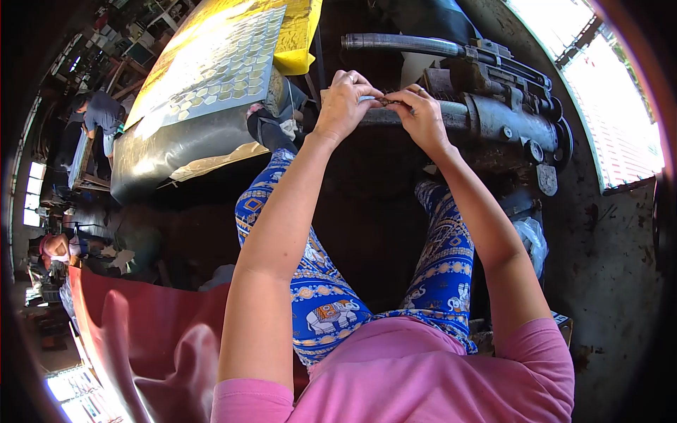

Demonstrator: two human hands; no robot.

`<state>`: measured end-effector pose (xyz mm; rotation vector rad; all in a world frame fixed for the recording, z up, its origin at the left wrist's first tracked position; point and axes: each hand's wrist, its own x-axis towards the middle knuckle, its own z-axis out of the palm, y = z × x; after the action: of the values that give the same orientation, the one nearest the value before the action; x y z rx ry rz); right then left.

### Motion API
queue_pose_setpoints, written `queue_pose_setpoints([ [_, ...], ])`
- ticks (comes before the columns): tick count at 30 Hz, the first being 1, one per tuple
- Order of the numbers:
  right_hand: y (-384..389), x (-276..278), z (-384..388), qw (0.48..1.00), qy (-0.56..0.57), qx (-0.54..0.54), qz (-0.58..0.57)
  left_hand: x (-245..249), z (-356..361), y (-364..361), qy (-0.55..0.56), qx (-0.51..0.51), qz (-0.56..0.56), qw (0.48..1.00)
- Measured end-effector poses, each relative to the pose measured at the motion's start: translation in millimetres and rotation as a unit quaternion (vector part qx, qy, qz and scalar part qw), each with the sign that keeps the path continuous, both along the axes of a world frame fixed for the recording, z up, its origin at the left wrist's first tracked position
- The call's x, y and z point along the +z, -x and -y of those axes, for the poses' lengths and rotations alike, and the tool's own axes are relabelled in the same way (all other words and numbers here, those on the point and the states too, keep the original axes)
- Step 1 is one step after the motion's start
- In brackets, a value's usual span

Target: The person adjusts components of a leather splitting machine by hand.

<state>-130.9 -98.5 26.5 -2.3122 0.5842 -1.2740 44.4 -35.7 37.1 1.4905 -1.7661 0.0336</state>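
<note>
Both hands are raised in front of me at the top centre, their fingertips almost meeting. My left hand (343, 104) is closed in a pinch, and my right hand (422, 116) pinches from the other side. Between them is a small dark thing (384, 101), too small to make out. Behind my right hand lies a metal machine with a thick cylinder (504, 118) and a long rod. Left of my left hand, a sheet of hexagonal pieces (236, 70) rests on a yellow sheet (300, 39).
A black rolled covering (151, 158) hangs at the near side of the yellow sheet. Red material (155, 331) spreads at the lower left. One person (102, 113) bends over a frame at the far left; another person (60, 247) is lower down. A plastic bag (530, 243) is at the right.
</note>
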Motion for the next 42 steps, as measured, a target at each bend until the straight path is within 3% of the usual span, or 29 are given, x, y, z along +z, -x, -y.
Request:
queue_pose_setpoints([
  [8, -5, -21, 5, 0.999, 0.006, 0.005, -0.045, -18, 5, -2, 0.024, 0.027, 0.102, 0.994],
  [14, 2, -8, 15, 0.995, 0.034, 0.067, -0.07, -19, 4, -2, 0.031, 0.043, 0.082, 0.995],
  [17, 6, -4, 13, 0.994, 0.034, 0.056, -0.085, -15, 5, -7, -0.017, 0.009, 0.048, 0.999],
  [20, 1, -10, 17, 0.995, 0.025, 0.058, -0.078, -11, 4, -13, -0.009, -0.018, 0.124, 0.992],
  [27, 0, -9, 28, 0.994, -0.006, 0.08, -0.076, -6, 8, 0, -0.093, -0.02, 0.023, 0.995],
  [42, -10, -9, 24, 0.995, 0.011, 0.035, -0.092, -13, 13, 0, -0.029, -0.008, 0.037, 0.999],
])
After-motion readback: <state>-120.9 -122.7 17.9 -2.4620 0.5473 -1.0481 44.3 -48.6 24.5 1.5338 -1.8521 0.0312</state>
